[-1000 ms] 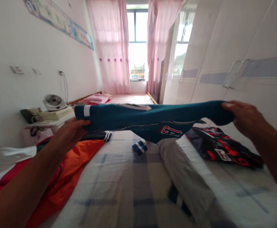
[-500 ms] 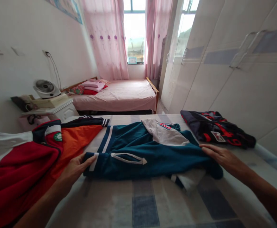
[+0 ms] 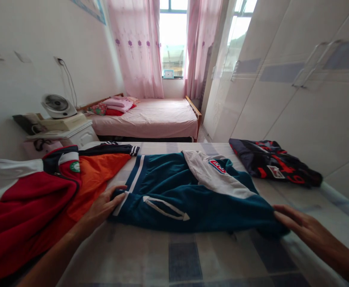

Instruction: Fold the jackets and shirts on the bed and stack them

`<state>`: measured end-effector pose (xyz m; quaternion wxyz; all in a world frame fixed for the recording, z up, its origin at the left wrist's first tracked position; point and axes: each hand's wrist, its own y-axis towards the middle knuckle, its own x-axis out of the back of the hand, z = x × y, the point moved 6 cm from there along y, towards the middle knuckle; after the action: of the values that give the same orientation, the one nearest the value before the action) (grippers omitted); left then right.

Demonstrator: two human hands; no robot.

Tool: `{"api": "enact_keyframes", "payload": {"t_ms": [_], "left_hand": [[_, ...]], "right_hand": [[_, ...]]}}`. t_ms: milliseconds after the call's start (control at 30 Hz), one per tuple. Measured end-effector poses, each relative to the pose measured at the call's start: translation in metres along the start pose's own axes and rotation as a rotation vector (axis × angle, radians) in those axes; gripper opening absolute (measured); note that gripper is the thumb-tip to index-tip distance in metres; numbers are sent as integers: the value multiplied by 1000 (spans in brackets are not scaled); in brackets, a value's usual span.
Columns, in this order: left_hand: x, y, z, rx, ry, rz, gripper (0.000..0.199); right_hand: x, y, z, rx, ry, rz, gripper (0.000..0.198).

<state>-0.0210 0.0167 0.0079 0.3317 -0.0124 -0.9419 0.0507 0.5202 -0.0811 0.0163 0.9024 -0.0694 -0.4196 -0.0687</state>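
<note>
A teal jacket (image 3: 165, 199) lies folded across the checked sheet in front of me, with a white panel, a red-and-blue letter patch (image 3: 218, 166) and a white-trimmed pocket (image 3: 166, 208) facing up. My left hand (image 3: 107, 203) is closed on its white-striped hem, thumb on top. At the opposite end, my right hand (image 3: 301, 225) pinches the edge of the cloth, its fingertips partly hidden by the fabric. Left of the jacket, a red and white jacket (image 3: 34, 195) overlaps an orange garment (image 3: 95, 173) with dark striped cuffs.
A folded black and red garment (image 3: 277, 163) rests at the back right, near white wardrobes (image 3: 306, 107). Beyond the checked bed (image 3: 216, 259) stands a second bed with a pink sheet (image 3: 159, 117). A small fan (image 3: 57, 105) sits on a cabinet at the left.
My right hand has moved right and nearer me, drawing that end of the teal jacket out. The white sleeve piece under its near edge is now mostly covered. My left hand keeps the hem.
</note>
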Motion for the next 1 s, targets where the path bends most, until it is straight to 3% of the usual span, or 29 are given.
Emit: {"api": "enact_keyframes", "payload": {"t_ms": [133,233,400,500,600,667,767,867,1000], "left_hand": [[1,12,3,3,105,-46,62],[7,28,2,4,269,-125,61],[-6,49,-15,-15,483,-134,59],[-14,44,-25,-26,645,-204,56],[-18,35,-17,62,775,-176,56],[-18,33,-9,107,750,-125,56],[-12,35,-8,70,626,-79,51],[3,32,-18,27,440,-78,47],[25,9,-22,45,390,-128,47]], "right_hand": [[0,13,24,70,-106,-140,51],[4,46,27,18,-178,-197,54],[-6,123,25,-77,-230,-101,57],[-18,148,32,-81,-243,-79,60],[-30,149,36,-46,-287,-93,71],[-35,142,39,-1,-358,-124,77],[-37,132,54,66,-418,-84,61],[-22,127,77,101,-386,-69,42],[10,123,83,67,-395,-217,41]]}}
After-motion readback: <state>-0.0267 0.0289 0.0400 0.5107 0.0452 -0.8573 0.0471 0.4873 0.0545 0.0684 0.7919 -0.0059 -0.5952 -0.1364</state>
